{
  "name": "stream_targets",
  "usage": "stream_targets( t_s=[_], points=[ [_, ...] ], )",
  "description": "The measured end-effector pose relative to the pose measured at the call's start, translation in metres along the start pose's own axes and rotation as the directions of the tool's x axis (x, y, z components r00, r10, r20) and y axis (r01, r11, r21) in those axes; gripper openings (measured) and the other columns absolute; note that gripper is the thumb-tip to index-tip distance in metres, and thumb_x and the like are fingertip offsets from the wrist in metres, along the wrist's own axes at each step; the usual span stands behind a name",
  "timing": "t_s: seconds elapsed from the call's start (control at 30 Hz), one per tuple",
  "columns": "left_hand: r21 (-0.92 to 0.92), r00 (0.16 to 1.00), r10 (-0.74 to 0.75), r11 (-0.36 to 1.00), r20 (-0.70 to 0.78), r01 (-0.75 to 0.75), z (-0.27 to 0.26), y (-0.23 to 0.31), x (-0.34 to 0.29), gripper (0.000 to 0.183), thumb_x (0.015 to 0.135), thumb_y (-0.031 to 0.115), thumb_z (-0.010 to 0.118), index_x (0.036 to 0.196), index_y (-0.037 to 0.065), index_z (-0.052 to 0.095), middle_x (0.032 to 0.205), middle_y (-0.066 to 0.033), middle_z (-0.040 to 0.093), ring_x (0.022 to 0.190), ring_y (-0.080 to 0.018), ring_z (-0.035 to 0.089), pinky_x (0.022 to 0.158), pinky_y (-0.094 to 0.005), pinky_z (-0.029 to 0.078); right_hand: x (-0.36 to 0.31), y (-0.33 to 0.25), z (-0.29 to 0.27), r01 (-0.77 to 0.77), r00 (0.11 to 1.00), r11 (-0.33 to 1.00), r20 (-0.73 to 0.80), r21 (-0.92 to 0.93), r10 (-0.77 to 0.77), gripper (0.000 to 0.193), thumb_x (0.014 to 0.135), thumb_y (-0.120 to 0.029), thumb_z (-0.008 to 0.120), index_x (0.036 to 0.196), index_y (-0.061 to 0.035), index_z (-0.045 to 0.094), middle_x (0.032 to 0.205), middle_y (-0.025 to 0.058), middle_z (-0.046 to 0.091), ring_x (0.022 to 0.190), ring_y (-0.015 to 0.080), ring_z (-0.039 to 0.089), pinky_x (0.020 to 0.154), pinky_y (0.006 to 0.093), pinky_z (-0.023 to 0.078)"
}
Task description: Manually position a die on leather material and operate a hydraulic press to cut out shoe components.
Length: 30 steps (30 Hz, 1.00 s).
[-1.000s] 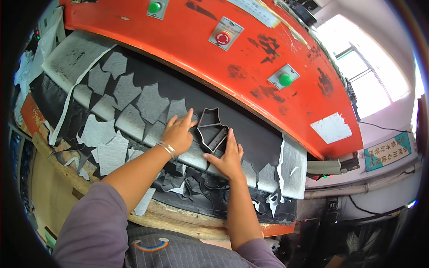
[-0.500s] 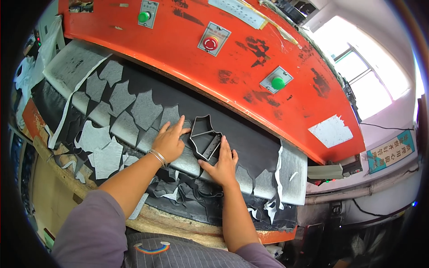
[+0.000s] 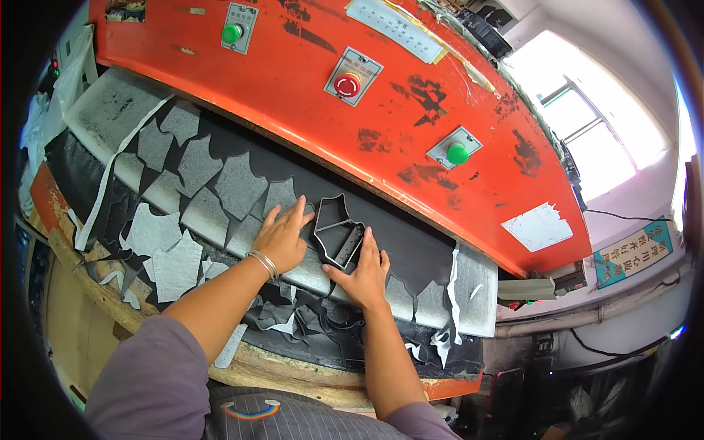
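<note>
While my left hand [image 3: 282, 238] lies flat and open on the dark sheet [image 3: 411, 242], its fingertips touch the left edge of the black metal cutting die [image 3: 337, 233]. My right hand [image 3: 363, 271] is spread open too, pressing against the die's lower right side, so the die sits between both hands on the sheet, under the edge of the orange press head [image 3: 308, 110]. To the left lie grey cut-out holes [image 3: 238, 183] in rows. Loose scraps [image 3: 172, 264] hang over the board's near edge.
</note>
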State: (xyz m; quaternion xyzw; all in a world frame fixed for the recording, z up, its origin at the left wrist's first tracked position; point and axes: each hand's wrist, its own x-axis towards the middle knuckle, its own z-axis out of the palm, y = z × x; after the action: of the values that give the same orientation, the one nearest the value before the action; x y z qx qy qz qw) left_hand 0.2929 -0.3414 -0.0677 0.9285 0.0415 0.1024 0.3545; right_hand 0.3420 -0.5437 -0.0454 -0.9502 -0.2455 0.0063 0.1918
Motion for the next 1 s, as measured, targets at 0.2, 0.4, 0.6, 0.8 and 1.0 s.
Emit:
stream_targets(
  t_s=[0.2, 0.4, 0.6, 0.8, 1.0],
  points=[
    [0.047, 0.999, -0.029, 0.998, 0.033, 0.028, -0.007, 0.011, 0.004, 0.073, 0.077, 0.009, 0.048, 0.143, -0.004, 0.022, 0.138, -0.0089, 0.049, 0.134, -0.021, 0.037, 0.115, -0.0422, 0.014, 0.004, 0.0, -0.007, 0.025, 1.0, 1.0, -0.019, -0.015, -0.025, 0.115, 0.065, -0.056, 0.071, 0.144, 0.0072, 0.016, 0.145, 0.0253, 0.033, 0.138, 0.0302, 0.029, 0.111, 0.0515, 0.015],
    [0.05, 0.999, -0.02, 0.999, 0.028, 0.018, -0.002, 0.019, 0.003, 0.069, 0.076, 0.008, 0.047, 0.14, -0.002, 0.025, 0.138, -0.0053, 0.051, 0.132, -0.0221, 0.04, 0.114, -0.0426, 0.014, -0.002, 0.007, -0.015, -0.001, 1.0, 1.0, -0.002, -0.012, 0.001, 0.121, 0.065, -0.066, 0.068, 0.145, 0.0059, 0.014, 0.146, 0.0226, 0.033, 0.139, 0.0271, 0.029, 0.112, 0.0491, 0.015],
    [0.079, 1.0, 0.002, 0.997, 0.012, -0.003, -0.001, 0.027, 0.007, 0.067, 0.075, 0.007, 0.048, 0.138, 0.0, 0.028, 0.136, -0.0045, 0.052, 0.129, -0.0223, 0.042, 0.114, -0.0429, 0.015, 0.001, 0.013, -0.026, 0.012, 1.0, 1.0, -0.02, 0.013, -0.012, 0.119, 0.064, -0.064, 0.069, 0.144, 0.0063, 0.018, 0.144, 0.023, 0.036, 0.138, 0.0265, 0.03, 0.112, 0.0479, 0.015],
    [0.052, 1.0, -0.009, 0.999, -0.008, 0.009, -0.005, 0.024, 0.011, 0.062, 0.074, 0.006, 0.048, 0.134, 0.001, 0.032, 0.132, -0.0049, 0.056, 0.126, -0.0229, 0.045, 0.113, -0.0435, 0.017, 0.006, 0.01, -0.02, 0.017, 0.999, 1.0, -0.045, 0.009, -0.017, 0.116, 0.064, -0.063, 0.07, 0.143, 0.0073, 0.021, 0.143, 0.0242, 0.037, 0.137, 0.0286, 0.033, 0.111, 0.0493, 0.017],
    [0.087, 0.998, 0.019, 0.996, -0.06, -0.014, -0.007, 0.022, 0.011, 0.061, 0.074, 0.007, 0.049, 0.133, 0.001, 0.033, 0.131, -0.0059, 0.057, 0.126, -0.0234, 0.046, 0.113, -0.0438, 0.018, 0.009, 0.004, -0.021, 0.012, 1.0, 0.999, -0.024, -0.034, -0.013, 0.116, 0.066, -0.063, 0.068, 0.144, 0.0062, 0.018, 0.144, 0.0226, 0.036, 0.139, 0.0262, 0.029, 0.112, 0.0485, 0.016]
  ],
)
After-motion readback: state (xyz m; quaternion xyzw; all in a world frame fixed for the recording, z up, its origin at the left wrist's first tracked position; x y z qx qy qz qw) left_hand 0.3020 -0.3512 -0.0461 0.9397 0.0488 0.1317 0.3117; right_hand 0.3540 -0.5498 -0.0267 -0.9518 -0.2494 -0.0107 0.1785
